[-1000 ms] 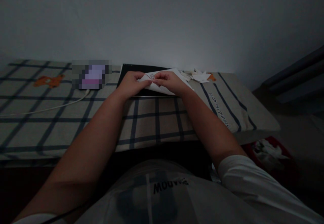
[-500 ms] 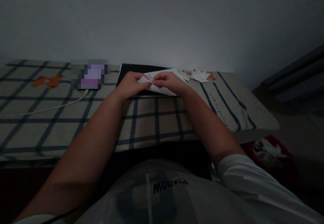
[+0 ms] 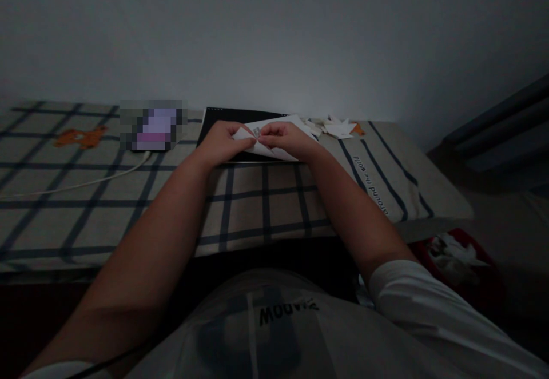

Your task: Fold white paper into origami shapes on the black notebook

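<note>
A white sheet of paper (image 3: pixel 281 154), partly folded, is held between my two hands above a black flat board or book (image 3: pixel 227 115). My left hand (image 3: pixel 225 142) pinches the paper's left end, thumb on top. Close beside it, my right hand (image 3: pixel 285 138) has its thumb and fingertips pressed together on the paper near the middle. Between the hands a small greyish printed patch (image 3: pixel 256 131) shows on the paper; its detail is too small to read. Parts of the sheet are hidden under the fingers.
White paper scraps (image 3: pixel 338 127) lie right of the board. A phone (image 3: pixel 154 130) with a white cable (image 3: pixel 107 178) and an orange cut-out (image 3: pixel 81 137) lie left on the checked tablecloth (image 3: pixel 249 213). A red bin (image 3: pixel 484 279) with crumpled paper stands at lower right.
Both hands stay in nearly the same place. The paper between the fingertips has shifted slightly, and the printed patch looks darker.
</note>
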Demonstrator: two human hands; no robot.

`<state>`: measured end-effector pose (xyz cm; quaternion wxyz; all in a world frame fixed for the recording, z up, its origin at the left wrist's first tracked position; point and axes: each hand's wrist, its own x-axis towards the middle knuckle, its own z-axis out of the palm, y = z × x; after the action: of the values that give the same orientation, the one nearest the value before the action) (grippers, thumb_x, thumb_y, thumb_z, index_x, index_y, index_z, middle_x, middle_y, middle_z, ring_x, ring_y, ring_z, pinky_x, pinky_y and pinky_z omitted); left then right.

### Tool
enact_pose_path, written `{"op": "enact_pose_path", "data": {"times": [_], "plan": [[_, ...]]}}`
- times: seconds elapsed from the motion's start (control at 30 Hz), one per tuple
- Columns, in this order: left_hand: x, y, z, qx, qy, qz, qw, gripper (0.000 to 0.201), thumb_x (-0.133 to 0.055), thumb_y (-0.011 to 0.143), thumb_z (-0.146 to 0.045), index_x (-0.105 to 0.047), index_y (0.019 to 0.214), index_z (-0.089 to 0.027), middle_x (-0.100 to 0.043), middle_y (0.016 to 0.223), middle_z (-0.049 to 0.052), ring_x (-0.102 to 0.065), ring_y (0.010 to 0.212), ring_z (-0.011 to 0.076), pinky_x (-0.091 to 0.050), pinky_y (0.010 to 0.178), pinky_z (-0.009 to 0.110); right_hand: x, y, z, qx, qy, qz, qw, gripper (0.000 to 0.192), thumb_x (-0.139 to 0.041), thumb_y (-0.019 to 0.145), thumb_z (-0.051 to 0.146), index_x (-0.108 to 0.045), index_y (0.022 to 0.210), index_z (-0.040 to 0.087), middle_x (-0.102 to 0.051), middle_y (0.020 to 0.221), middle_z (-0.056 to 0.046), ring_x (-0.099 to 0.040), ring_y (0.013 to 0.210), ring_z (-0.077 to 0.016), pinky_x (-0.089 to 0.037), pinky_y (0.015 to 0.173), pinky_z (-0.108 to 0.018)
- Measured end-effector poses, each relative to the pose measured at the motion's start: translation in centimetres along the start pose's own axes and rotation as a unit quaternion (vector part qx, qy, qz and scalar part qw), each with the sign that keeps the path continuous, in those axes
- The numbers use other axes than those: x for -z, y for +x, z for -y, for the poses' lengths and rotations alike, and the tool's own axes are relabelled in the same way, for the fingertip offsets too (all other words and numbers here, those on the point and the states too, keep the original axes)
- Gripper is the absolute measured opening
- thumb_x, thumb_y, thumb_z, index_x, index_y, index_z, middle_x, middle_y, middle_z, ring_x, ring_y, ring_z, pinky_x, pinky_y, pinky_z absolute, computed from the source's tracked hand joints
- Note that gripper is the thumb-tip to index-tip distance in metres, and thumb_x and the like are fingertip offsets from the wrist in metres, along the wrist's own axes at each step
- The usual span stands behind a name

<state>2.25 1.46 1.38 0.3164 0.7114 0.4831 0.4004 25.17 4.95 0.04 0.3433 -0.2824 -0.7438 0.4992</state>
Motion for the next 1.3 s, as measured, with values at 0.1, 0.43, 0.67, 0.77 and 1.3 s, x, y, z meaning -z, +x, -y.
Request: {"op": "enact_pose_path", "data": {"times": [0.1,0.43,0.67,0.77,1.3], "plan": [[0.1,0.0,-0.2,0.004,0.007,0.001,1.000,0.016,-0.080,0.072,-0.034,-0.083,0.082,-0.022,-0.080,0.082,0.004,-0.074,0.083,0.0229,-0.059,0.079,0.033,-0.1,-0.1,0.2,-0.027,0.019,0.000,0.999,0.015,-0.086,0.087,0.030,-0.076,0.090,0.020,-0.072,0.084,0.001,-0.059,0.081,-0.0150,-0.049,0.075,-0.026],[0.3,-0.3,-0.6,0.012,0.020,0.033,0.999,0.012,-0.082,0.073,-0.035,-0.082,0.076,-0.023,-0.077,0.076,0.003,-0.076,0.084,0.0245,-0.061,0.081,0.034,0.0,-0.4,0.5,-0.046,-0.012,-0.006,0.999,0.008,-0.084,0.092,0.023,-0.077,0.089,0.018,-0.072,0.080,0.001,-0.059,0.078,-0.0147,-0.046,0.073,-0.026],[0.3,-0.1,-0.1,0.004,0.006,0.012,1.000,0.016,-0.083,0.072,-0.037,-0.084,0.080,-0.024,-0.084,0.087,0.005,-0.078,0.087,0.0248,-0.061,0.083,0.035,0.1,0.1,-0.1,0.005,-0.035,0.027,0.999,0.015,-0.080,0.098,0.025,-0.073,0.087,0.020,-0.064,0.079,0.003,-0.054,0.077,-0.0139,-0.043,0.071,-0.024],[0.4,-0.1,-0.1,0.009,0.009,0.009,1.000,0.017,-0.083,0.072,-0.038,-0.085,0.081,-0.024,-0.083,0.084,0.005,-0.076,0.083,0.0243,-0.061,0.080,0.035,0.2,0.1,-0.1,0.007,-0.014,0.015,1.000,0.014,-0.083,0.095,0.027,-0.073,0.088,0.019,-0.066,0.081,0.003,-0.056,0.078,-0.0139,-0.045,0.073,-0.025],[1.2,-0.5,-1.2,0.036,0.093,0.082,0.992,0.042,-0.081,0.070,-0.052,-0.088,0.094,-0.019,-0.081,0.087,0.005,-0.073,0.086,0.0235,-0.052,0.079,0.033,0.5,-0.4,0.4,-0.042,-0.042,0.018,0.998,0.009,-0.082,0.091,0.025,-0.076,0.090,0.018,-0.071,0.080,0.002,-0.058,0.076,-0.0126,-0.044,0.071,-0.025]]}}
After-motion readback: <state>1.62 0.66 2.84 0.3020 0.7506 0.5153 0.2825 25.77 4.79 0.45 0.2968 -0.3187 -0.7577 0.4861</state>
